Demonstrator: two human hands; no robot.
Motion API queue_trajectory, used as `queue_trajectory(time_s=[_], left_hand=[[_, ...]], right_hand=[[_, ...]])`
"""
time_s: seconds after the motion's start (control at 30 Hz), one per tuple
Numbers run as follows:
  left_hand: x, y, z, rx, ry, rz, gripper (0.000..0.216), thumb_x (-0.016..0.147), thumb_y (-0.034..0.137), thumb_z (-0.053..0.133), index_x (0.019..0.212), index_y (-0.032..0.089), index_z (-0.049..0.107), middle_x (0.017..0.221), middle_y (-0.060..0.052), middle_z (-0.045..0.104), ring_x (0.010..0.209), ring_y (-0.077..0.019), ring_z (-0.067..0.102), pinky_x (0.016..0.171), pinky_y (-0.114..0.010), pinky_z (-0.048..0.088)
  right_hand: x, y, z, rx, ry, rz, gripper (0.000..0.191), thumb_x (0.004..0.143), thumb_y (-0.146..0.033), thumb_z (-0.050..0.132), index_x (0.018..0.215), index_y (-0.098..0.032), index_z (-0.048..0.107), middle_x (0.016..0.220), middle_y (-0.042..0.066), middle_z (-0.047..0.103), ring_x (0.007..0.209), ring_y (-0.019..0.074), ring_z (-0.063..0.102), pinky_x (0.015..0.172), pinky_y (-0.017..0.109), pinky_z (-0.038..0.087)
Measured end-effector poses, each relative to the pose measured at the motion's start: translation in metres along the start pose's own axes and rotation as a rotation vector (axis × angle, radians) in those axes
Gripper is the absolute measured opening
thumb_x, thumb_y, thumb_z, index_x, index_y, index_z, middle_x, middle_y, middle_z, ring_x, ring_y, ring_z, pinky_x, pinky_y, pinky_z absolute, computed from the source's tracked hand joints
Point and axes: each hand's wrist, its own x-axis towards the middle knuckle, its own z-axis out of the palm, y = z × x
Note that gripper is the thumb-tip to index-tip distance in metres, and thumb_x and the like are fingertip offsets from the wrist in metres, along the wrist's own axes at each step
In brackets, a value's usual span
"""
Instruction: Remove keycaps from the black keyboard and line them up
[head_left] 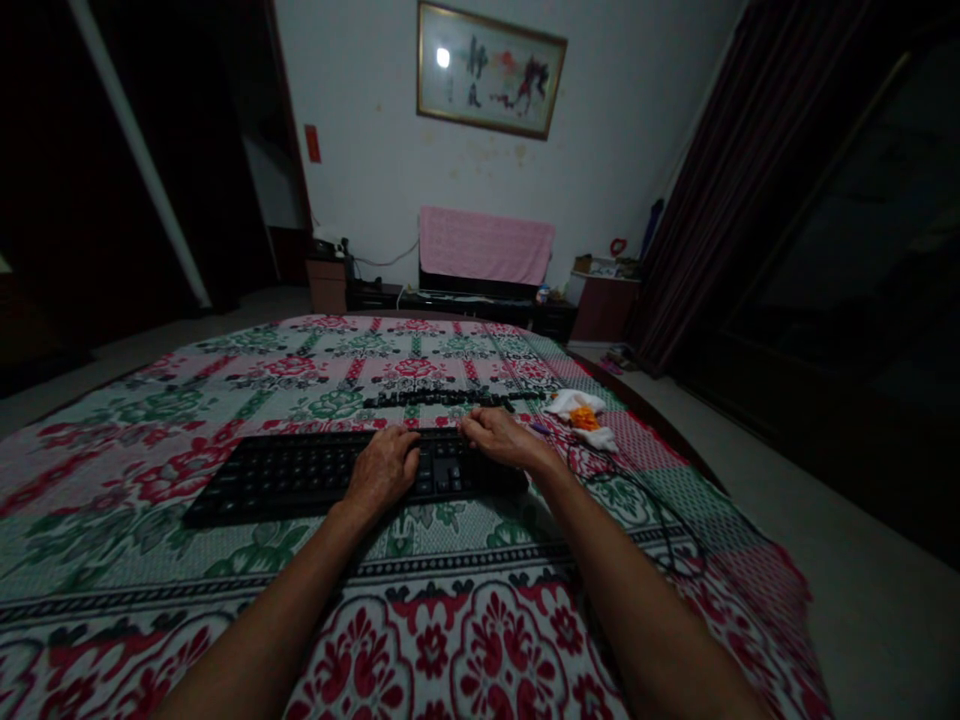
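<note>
A black keyboard [300,475] lies on a bed covered by a red, green and white flowered spread [450,620]. My left hand [384,470] rests on the keyboard's right part, fingers curled down onto the keys. My right hand [501,436] sits at the keyboard's far right edge, fingers bent together as if pinching something small that I cannot make out. Just beyond the keyboard lies a row of loose black keycaps [450,398]. The keyboard's black cable [645,510] trails off to the right over the spread.
A white cloth with an orange object [583,415] lies right of the keycaps. Past the bed stand a low cabinet with a pink cloth [484,245] draped over a screen, a framed picture [490,68] on the wall, and dark curtains [750,200] at right.
</note>
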Motion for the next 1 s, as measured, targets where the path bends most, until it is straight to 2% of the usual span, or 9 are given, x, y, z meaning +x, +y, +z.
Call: queue_trajectory(time_s=[0.3,0.4,0.57,0.73,0.9,1.0], left_hand=[[-0.001,0.002,-0.001,0.006,0.012,0.001,0.029,0.082,0.024,0.042,0.100,0.016,0.062,0.100,-0.009,0.061,0.094,-0.0214,0.055,0.086,-0.034,0.046],[-0.001,0.002,-0.001,0.005,0.009,0.006,0.028,0.083,0.024,0.042,0.100,0.016,0.063,0.100,-0.008,0.061,0.094,-0.0206,0.055,0.087,-0.032,0.045],[0.000,0.000,-0.001,0.009,-0.006,0.001,0.028,0.083,0.024,0.042,0.101,0.017,0.062,0.099,-0.008,0.061,0.094,-0.0205,0.055,0.087,-0.032,0.044],[0.000,0.001,-0.001,-0.007,0.013,0.008,0.028,0.082,0.024,0.042,0.100,0.016,0.063,0.099,-0.009,0.061,0.093,-0.0210,0.055,0.086,-0.033,0.045],[-0.001,0.001,0.000,0.003,0.021,0.007,0.028,0.082,0.024,0.042,0.100,0.016,0.063,0.100,-0.009,0.061,0.094,-0.0211,0.055,0.086,-0.033,0.045],[-0.001,0.000,0.001,0.006,0.011,0.007,0.027,0.082,0.024,0.042,0.099,0.017,0.063,0.100,-0.008,0.061,0.094,-0.0205,0.055,0.085,-0.032,0.045]], right_hand=[[0.009,-0.002,0.021,-0.218,0.129,0.093,0.027,0.080,-0.024,0.038,0.063,-0.013,0.055,0.058,0.000,0.051,0.056,0.0093,0.043,0.052,0.021,0.025],[0.009,0.003,0.020,-0.193,0.163,0.161,0.029,0.081,-0.026,0.038,0.064,-0.013,0.057,0.058,0.000,0.054,0.056,0.0092,0.045,0.053,0.020,0.027],[0.011,0.015,0.019,-0.068,0.216,0.224,0.040,0.085,-0.040,0.036,0.064,-0.014,0.059,0.054,0.000,0.057,0.055,0.0099,0.051,0.055,0.019,0.032],[0.015,0.029,0.021,-0.042,0.249,0.282,0.040,0.085,-0.036,0.035,0.064,-0.014,0.060,0.054,0.001,0.059,0.053,0.0097,0.053,0.053,0.019,0.032],[0.014,0.020,0.017,-0.147,0.225,0.274,0.041,0.086,-0.033,0.033,0.064,-0.013,0.061,0.055,0.002,0.060,0.053,0.0098,0.052,0.051,0.019,0.029],[0.015,0.003,0.014,-0.300,0.195,0.182,0.038,0.085,-0.030,0.036,0.064,-0.012,0.062,0.058,0.004,0.062,0.055,0.0100,0.052,0.052,0.020,0.028]])
